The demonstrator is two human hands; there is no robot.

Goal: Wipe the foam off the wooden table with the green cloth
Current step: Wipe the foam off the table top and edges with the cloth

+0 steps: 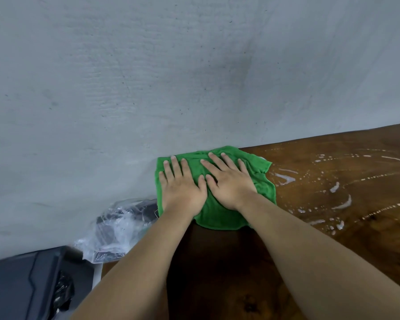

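Observation:
The green cloth [219,215] lies crumpled at the far left corner of the dark wooden table [333,239], against the wall. My left hand [183,188] presses flat on the cloth's left part with straight fingers. Beside it, touching at the thumbs, my right hand [229,181] presses flat on the cloth's middle. White foam [340,202] lies in streaks and dotted lines on the wood to the right of the cloth.
A grey wall [148,88] rises right behind the table's far edge. Left of the table, lower down, sit a crinkled clear plastic bag [116,229] over dark items and a black case [28,285].

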